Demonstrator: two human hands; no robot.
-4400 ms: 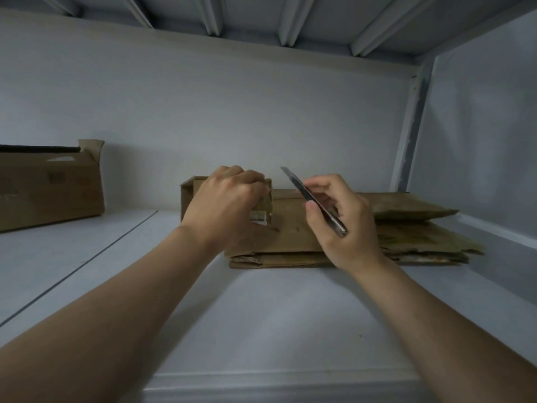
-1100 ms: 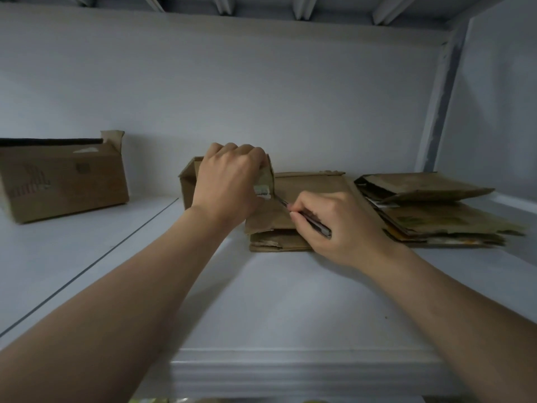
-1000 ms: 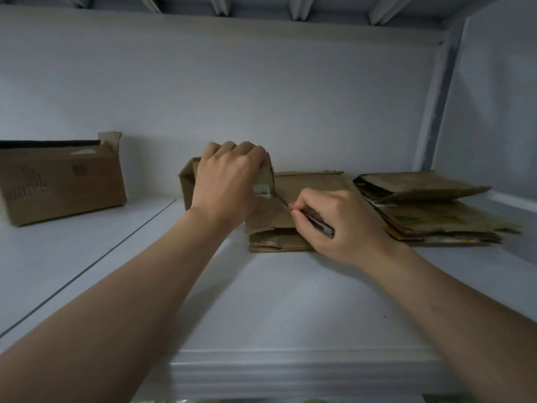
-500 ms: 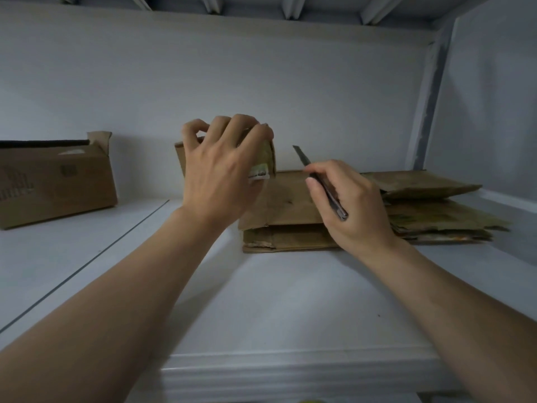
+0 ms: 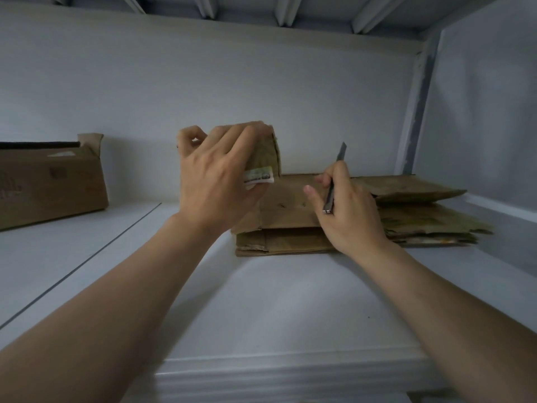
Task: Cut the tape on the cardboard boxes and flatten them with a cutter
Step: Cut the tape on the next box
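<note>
My left hand (image 5: pixel 216 175) grips a small brown cardboard box (image 5: pixel 268 152) and holds it up off the shelf; a strip of pale tape (image 5: pixel 260 177) hangs at its lower edge. Most of the box is hidden behind my fingers. My right hand (image 5: pixel 348 210) holds a slim metal cutter (image 5: pixel 334 178), blade pointing up and away from the box. Below both hands lies a stack of flattened cardboard (image 5: pixel 290 222).
More flattened cardboard (image 5: pixel 421 216) is piled to the right, near the white side wall (image 5: pixel 479 112). An upright brown box (image 5: pixel 49 181) with an open flap stands at the far left. All rest on a white shelf (image 5: pixel 261 301) under a low ribbed ceiling.
My left hand has lifted the small box off the shelf and tilted it. My right hand drew the cutter back from the tape and turned the blade upward.
</note>
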